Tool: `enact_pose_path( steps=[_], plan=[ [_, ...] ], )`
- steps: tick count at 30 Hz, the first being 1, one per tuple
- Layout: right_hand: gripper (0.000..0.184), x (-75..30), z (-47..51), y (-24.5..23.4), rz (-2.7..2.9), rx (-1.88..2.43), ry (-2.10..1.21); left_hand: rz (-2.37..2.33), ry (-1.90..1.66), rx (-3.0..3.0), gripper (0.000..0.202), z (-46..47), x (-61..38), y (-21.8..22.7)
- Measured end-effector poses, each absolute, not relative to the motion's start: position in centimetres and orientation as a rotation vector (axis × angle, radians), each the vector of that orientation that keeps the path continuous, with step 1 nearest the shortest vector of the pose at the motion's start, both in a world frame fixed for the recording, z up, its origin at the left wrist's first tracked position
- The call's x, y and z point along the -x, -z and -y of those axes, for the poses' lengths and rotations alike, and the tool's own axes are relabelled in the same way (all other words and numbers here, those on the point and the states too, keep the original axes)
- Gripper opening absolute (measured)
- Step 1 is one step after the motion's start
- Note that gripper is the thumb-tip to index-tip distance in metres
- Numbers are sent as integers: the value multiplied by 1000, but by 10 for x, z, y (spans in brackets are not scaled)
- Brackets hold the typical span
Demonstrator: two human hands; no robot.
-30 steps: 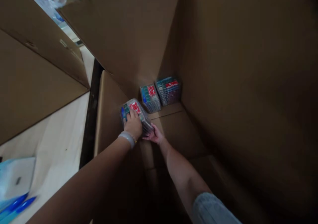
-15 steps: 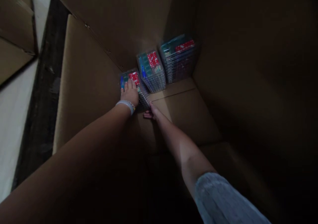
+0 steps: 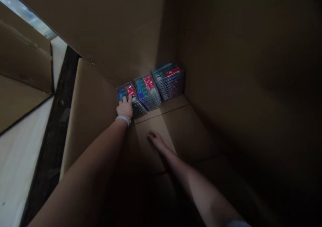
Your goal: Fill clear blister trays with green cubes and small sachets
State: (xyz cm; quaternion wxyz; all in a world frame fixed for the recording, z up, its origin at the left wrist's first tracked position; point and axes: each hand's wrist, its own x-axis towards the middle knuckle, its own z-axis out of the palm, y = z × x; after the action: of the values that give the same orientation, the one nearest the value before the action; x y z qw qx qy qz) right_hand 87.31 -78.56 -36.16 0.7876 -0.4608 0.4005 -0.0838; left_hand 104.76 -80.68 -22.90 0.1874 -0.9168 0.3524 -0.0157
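Three stacks of clear plastic cases with blue, green and red contents stand side by side in the corner of a large cardboard box (image 3: 186,126). My left hand (image 3: 125,108) rests on the near end of the left stack (image 3: 139,109), its fingers spread over the top. The middle stack (image 3: 153,98) stands close beside it, and the right stack (image 3: 171,86) is nearest the corner. Apart from the stacks, my right hand (image 3: 156,139) hovers over the box floor. Its fingers are loosely bent and slightly blurred, and nothing shows in them.
Tall cardboard walls rise behind and to the right of the stacks. A cardboard flap (image 3: 88,109) stands on the left. Beyond it lie a dark strip (image 3: 56,126), a pale floor (image 3: 27,166) and another cardboard box (image 3: 27,56). The lower part is in deep shadow.
My right hand has come away from the left stack's lower edge, back toward me. My left hand stays on that stack, which now sits closer against the middle one. The view has shifted.
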Motion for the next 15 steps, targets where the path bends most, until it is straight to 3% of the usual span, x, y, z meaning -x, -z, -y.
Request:
enact_pose_path(
  steps=[3, 7, 10, 15],
  plan=[
    [27, -807, 765, 365, -979, 1217, 259, -990, 103, 2588, 50, 808, -1047, 225],
    [41, -747, 749, 381, -1032, 2150, 168, -879, 117, 2703, 46, 804, -1025, 223],
    [44, -739, 745, 395, -996, 2390, -17, -855, -285, 2645, 45, 802, -1011, 225],
    [48, -752, 744, 406, -1012, 2442, -277, -1039, -824, 2354, 43, 795, -986, 204]
  ],
)
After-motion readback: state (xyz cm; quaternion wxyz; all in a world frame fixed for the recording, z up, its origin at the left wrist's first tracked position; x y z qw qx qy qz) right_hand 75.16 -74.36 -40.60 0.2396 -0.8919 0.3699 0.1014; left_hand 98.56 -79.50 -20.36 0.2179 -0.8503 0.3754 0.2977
